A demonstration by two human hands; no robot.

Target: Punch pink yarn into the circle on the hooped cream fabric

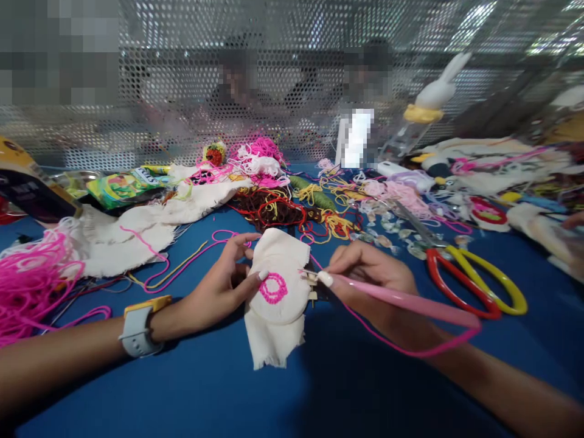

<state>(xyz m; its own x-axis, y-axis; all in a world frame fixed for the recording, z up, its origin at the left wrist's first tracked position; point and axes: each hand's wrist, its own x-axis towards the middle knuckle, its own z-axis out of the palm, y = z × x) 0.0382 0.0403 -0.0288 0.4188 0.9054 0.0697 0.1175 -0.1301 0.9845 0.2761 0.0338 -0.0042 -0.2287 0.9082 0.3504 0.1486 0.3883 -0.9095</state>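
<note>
Cloth, small cream scrap with pink yarn ring (276, 286), lies on blue table (191, 389) between your hands. Soft, light, floppy: pinch edge, keep flat. Left hand (223, 281) pinches its side. Right hand (365, 274) grips long pink punch needle (401, 302), tip at cloth.

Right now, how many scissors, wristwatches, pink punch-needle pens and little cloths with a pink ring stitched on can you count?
Scissors with red and yellow handles: 1
Grey wristwatch with a yellow edge: 1
Pink punch-needle pen in the right hand: 1
Cream cloth patch with a pink stitched ring, held by the left hand: 1
Total: 4
</note>
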